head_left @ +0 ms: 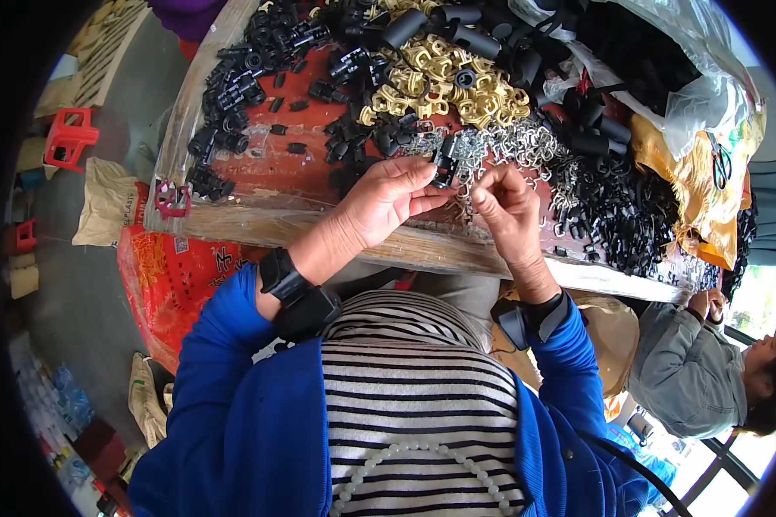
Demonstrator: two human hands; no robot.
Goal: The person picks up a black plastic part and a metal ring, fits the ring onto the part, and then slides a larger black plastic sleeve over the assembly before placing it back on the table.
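We note black assemblies, apparently done, leftmost; the left hand pinching a black fitting between both hands; the right hand's fingertips together, contents unclear; many loose silver clips seemingly left.

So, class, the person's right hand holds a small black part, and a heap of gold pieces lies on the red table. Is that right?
Not quite: the head view shows the left hand holding the small black part. The rest stands.
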